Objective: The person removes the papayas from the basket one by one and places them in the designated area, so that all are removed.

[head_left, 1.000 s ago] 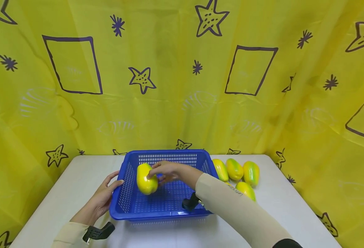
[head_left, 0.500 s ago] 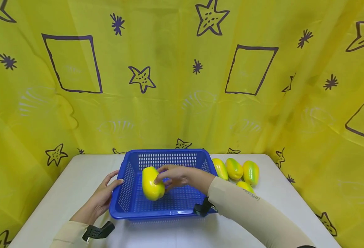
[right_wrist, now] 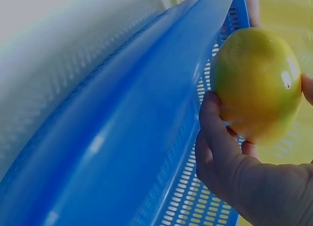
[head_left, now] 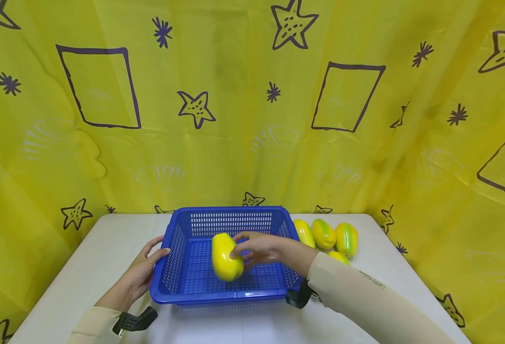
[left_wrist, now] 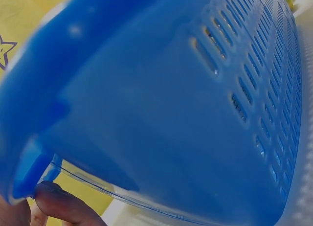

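Note:
A blue plastic basket (head_left: 231,297) with slotted walls stands on the table. My left hand (head_left: 142,272) grips its left rim, the thumb over the edge; in the left wrist view a fingertip (left_wrist: 61,204) shows below the rim. My right hand (head_left: 258,248) holds a glossy yellow papaya (head_left: 224,258) over the inside of the basket, fingers and thumb around its sides. The right wrist view shows the papaya (right_wrist: 257,84) raised near the basket's edge, with green patches on its skin. Some of the right hand's fingers are hidden behind the fruit.
Several more yellow-green papayas (head_left: 323,234) lie on the white table (head_left: 390,272) just right of the basket, partly hidden by the basket and the right sleeve. A yellow patterned curtain (head_left: 244,157) hangs along the table's back and sides.
My right hand has carried the papaya rightward and slightly nearer to me, from the basket's left part to above its middle. The left hand keeps its hold on the rim.

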Tool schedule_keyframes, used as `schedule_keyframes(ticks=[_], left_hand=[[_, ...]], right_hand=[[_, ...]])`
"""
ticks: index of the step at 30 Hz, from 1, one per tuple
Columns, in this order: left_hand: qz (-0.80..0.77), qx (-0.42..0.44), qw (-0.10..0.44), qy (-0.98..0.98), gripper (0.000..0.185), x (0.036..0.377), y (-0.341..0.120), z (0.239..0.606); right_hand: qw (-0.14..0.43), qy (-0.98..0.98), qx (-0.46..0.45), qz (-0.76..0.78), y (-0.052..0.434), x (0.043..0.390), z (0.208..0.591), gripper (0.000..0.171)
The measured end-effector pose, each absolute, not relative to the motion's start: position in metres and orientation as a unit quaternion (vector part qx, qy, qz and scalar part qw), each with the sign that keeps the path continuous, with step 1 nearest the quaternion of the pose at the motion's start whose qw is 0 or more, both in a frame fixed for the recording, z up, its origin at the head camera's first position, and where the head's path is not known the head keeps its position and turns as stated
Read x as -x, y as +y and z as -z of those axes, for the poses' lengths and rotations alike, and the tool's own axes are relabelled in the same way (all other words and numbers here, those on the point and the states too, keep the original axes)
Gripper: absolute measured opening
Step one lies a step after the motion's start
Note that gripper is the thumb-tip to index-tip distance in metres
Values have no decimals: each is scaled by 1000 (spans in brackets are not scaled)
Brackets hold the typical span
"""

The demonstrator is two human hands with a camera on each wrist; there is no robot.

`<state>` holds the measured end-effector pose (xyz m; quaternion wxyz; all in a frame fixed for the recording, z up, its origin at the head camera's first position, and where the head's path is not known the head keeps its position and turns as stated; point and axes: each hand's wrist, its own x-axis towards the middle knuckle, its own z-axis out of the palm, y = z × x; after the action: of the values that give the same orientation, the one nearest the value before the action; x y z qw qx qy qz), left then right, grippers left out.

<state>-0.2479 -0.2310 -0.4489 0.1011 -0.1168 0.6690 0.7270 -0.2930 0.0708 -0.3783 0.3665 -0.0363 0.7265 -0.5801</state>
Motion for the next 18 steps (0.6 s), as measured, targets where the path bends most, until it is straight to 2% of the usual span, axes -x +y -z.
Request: schedule_keyframes(ticks=[18], left_hand=[[-719, 121, 108, 676, 74, 248, -231, 450]], right_hand=[[340, 739, 21, 581, 115, 282, 374, 66]])
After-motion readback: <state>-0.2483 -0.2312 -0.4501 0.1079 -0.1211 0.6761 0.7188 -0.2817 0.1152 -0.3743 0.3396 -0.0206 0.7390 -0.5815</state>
